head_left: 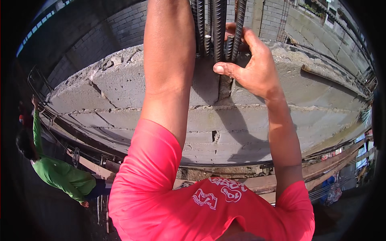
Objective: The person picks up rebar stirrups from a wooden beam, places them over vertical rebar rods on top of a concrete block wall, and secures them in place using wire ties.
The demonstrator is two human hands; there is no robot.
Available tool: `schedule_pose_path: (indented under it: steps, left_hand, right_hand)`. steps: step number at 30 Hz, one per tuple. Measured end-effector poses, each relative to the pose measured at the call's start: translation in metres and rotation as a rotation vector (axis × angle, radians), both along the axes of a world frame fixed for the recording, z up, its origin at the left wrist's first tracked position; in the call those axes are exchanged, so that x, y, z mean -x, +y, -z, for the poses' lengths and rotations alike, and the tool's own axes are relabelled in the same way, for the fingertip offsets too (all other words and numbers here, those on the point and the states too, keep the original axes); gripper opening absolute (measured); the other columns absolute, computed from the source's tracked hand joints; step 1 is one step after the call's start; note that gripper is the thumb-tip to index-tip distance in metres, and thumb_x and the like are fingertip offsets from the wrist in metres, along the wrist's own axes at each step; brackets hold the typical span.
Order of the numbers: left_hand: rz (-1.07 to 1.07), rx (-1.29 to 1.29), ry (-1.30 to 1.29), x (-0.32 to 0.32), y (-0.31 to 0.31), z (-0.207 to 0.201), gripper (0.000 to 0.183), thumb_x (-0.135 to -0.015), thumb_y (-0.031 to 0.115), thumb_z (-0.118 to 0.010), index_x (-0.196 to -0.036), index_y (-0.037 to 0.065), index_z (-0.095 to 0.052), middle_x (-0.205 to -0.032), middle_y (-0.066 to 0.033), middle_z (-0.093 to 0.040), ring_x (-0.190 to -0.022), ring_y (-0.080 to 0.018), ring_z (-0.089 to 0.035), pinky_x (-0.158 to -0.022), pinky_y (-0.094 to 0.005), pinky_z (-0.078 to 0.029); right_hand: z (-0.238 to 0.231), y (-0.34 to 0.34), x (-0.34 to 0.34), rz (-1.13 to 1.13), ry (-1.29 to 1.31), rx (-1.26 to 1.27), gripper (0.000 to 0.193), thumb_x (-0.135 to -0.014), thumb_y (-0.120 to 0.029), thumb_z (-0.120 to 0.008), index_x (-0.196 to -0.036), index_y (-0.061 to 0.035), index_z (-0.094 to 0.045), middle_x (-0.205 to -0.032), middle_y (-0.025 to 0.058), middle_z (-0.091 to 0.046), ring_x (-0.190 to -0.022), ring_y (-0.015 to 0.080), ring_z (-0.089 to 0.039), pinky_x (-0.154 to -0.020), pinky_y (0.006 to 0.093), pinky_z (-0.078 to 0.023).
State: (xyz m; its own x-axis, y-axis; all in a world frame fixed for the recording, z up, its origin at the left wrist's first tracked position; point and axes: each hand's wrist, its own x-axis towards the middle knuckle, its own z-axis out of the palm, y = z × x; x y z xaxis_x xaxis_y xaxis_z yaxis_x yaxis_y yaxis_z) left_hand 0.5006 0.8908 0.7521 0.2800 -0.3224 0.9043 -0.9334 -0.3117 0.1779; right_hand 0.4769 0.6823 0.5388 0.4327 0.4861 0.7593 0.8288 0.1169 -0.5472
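Rebar bundle [217, 32] within right hand [253, 68] grasp

Person wears a bright red short-sleeve tee w/ white printed graphics across the chest. Sleeves end above the elbows; both forearms bare. Right hand [257, 66] bare, no glove, no watch or ring visible, thumbnail short. Left hand out of view past the top edge. Fabric creased at shoulders.
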Motion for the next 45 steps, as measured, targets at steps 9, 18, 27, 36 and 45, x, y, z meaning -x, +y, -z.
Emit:
schedule_pose_path:
  steps: [9, 18, 27, 36, 45]
  left_hand:
    - [0.112, 0.046, -0.045, -0.017, -0.001, -0.011, 0.014, -0.091, 0.003, -0.067, -0.105, 0.003, -0.069, -0.087, -0.001, -0.069, -0.073, -0.0079, -0.064, -0.063, -0.0223, -0.054]
    - [0.476, 0.158, 0.233, -0.009, -0.007, -0.026, 0.02, -0.09, -0.001, -0.067, -0.11, 0.002, -0.068, -0.094, -0.0042, -0.069, -0.083, -0.011, -0.066, -0.071, -0.0248, -0.056]
    - [-0.156, -0.109, -0.128, 0.007, -0.012, -0.033, 0.04, -0.093, 0.037, -0.071, -0.112, 0.002, -0.068, -0.096, -0.0066, -0.07, -0.084, -0.017, -0.065, -0.071, -0.0323, -0.055]
    - [-0.017, -0.13, -0.225, -0.02, 0.001, -0.036, 0.039, -0.089, 0.026, -0.076, -0.124, 0.008, -0.069, -0.13, -0.0096, -0.065, -0.116, -0.0179, -0.063, -0.096, -0.0334, -0.054]
    - [-0.321, 0.12, -0.1, -0.047, 0.008, -0.03, 0.023, -0.093, 0.023, -0.07, -0.103, 0.003, -0.071, -0.086, -0.0025, -0.068, -0.076, -0.0094, -0.059, -0.066, -0.0248, -0.045]
  right_hand:
    - [-0.028, 0.01, -0.018, -0.532, 0.255, -0.032, 0.039, -0.091, -0.018, -0.075, -0.121, 0.0027, -0.063, -0.111, 0.0064, -0.068, -0.102, 0.0119, -0.063, -0.092, 0.0272, -0.053]
    - [-0.016, 0.013, -0.007, -0.42, 0.35, -0.121, 0.033, -0.088, -0.023, -0.079, -0.109, -0.001, -0.065, -0.096, -0.0003, -0.065, -0.087, 0.0067, -0.057, -0.082, 0.0233, -0.048]
    - [-0.023, 0.013, -0.001, -0.293, 0.264, -0.212, 0.029, -0.09, -0.021, -0.077, -0.104, -0.0018, -0.061, -0.091, -0.0021, -0.06, -0.083, 0.0047, -0.052, -0.075, 0.0216, -0.046]
    - [-0.021, 0.025, 0.017, -0.082, 0.133, -0.324, 0.04, -0.09, -0.012, -0.07, -0.12, 0.0064, -0.05, -0.089, 0.0073, -0.062, -0.085, 0.0147, -0.062, -0.074, 0.0304, -0.053]
    - [0.0, 0.009, 0.018, 0.032, -0.049, -0.308, 0.07, -0.084, -0.019, -0.075, -0.138, 0.0073, -0.039, -0.096, 0.019, -0.063, -0.091, 0.0336, -0.065, -0.083, 0.0421, -0.052]
